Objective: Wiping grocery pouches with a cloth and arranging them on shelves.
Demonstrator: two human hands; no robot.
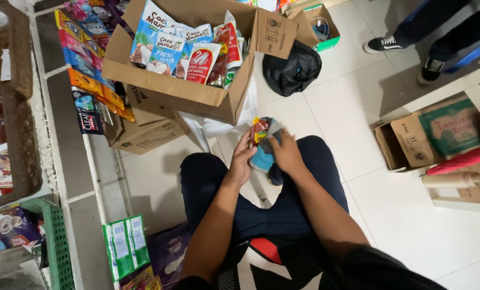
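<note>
I sit on the floor with my knees apart. Both hands meet over my lap on a small stack of flat sachets [262, 140], red and yellow on top, blue below. My left hand [242, 159] grips the stack's left side, fingers curled around it. My right hand [286, 151] covers its right side from above. Just beyond the hands stands an open cardboard box [182, 92] filled with upright blue-and-white and red pouches [182, 51].
Strips of colourful sachets [87, 59] hang over a white shelf at left. A second carton [143, 134] lies under the box. A black bag [292, 69] sits behind. Another person's shoes [382, 44] are at top right. More cartons [433, 131] stand at right. Green packs [125, 246] lean near my left leg.
</note>
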